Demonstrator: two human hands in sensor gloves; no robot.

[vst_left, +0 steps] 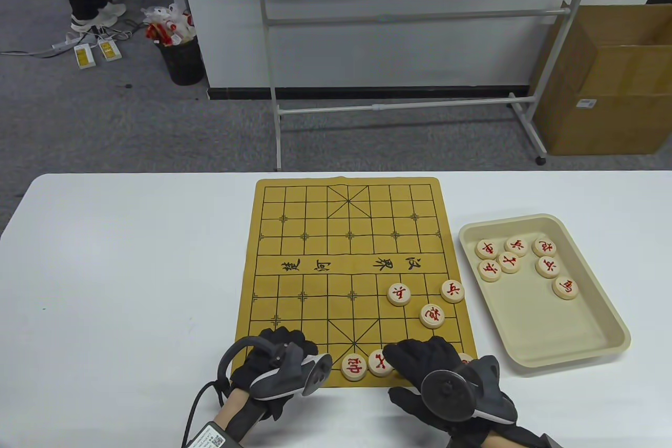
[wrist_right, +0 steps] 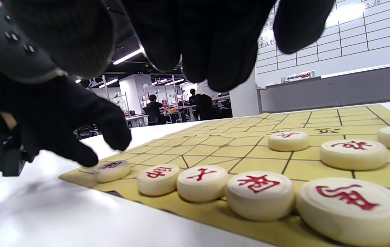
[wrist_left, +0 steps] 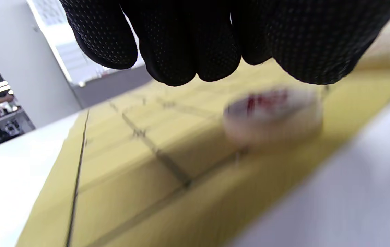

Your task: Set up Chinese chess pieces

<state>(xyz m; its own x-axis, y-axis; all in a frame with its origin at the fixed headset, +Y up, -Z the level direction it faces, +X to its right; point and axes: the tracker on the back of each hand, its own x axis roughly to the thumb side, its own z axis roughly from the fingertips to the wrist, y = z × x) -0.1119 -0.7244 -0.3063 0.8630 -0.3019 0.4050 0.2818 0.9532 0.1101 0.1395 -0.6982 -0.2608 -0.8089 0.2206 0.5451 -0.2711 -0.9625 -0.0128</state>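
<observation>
Where the frame's bottom edge cuts off both wrists, the left hand (vst_left: pixel 275 361) rests on the lower left corner of the board (vst_left: pixel 315 259), fingers curled downward; the right wrist view shows its fingertips (wrist_right: pixel 112 137) just above a piece (wrist_right: pixel 112 170) at the end of the near row, not clearly touching it, so I cannot tell whether its grip holds anything. The right hand (vst_left: pixel 446 379) lies at lower centre-right, fingers spread loosely over the board's near edge, gripping nothing that I can see; its grip looks wide.

Along that near edge, the right wrist view shows five pale round pieces with red characters in a row, the second (wrist_right: pixel 158 178) and third (wrist_right: pixel 201 181) touching. In the table view only two of them (vst_left: pixel 354 366) (vst_left: pixel 380 362) show between the hands; the rest are hidden under the gloves.

Slightly higher in the frame, three more pieces sit on the board's right half: one (vst_left: pixel 432 315) nearer, and two (vst_left: pixel 399 294) (vst_left: pixel 452 291) just below the river lettering. The upper half of the board carries none.

To the right, on the white tabletop (vst_left: pixel 131 269), a beige tray (vst_left: pixel 577 343) lies just beside the board, with seven red-lettered pieces grouped in its upper part, such as the one (vst_left: pixel 565 288) lowest in the group.

At the top, a whiteboard stand (vst_left: pixel 420 101) and a cardboard box (vst_left: pixel 604 80) stand on the floor.
</observation>
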